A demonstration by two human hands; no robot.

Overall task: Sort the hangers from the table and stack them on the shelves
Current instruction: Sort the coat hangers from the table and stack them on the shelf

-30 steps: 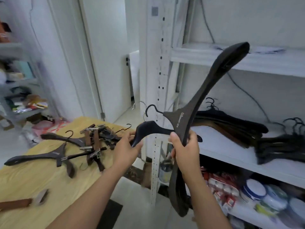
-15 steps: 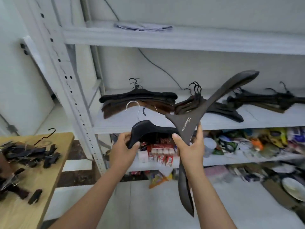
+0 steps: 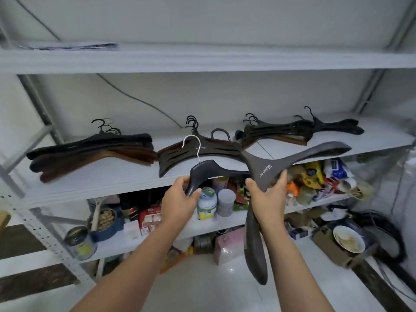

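Note:
My left hand [image 3: 179, 202] grips one end of a dark hanger with a silver hook [image 3: 206, 170]. My right hand [image 3: 266, 198] holds a large grey hanger [image 3: 265, 170] at its centre; one arm of it points up right, the other hangs down. Both hangers are held just in front of the middle shelf [image 3: 117, 176]. On that shelf lie three stacks of dark and brown hangers: a left stack [image 3: 90, 152], a middle stack [image 3: 202, 150] and a right stack [image 3: 292, 131].
The upper shelf [image 3: 202, 59] carries some papers at its left. The lower shelf [image 3: 157, 233] is crowded with jars, boxes and packets. A perforated white upright [image 3: 45, 239] stands at the left. Cables and a bowl lie on the floor at the right.
The view has swung right and closer to the shelves, and the table is gone from sight. Both hands still hold their hangers, now nearer the middle shelf.

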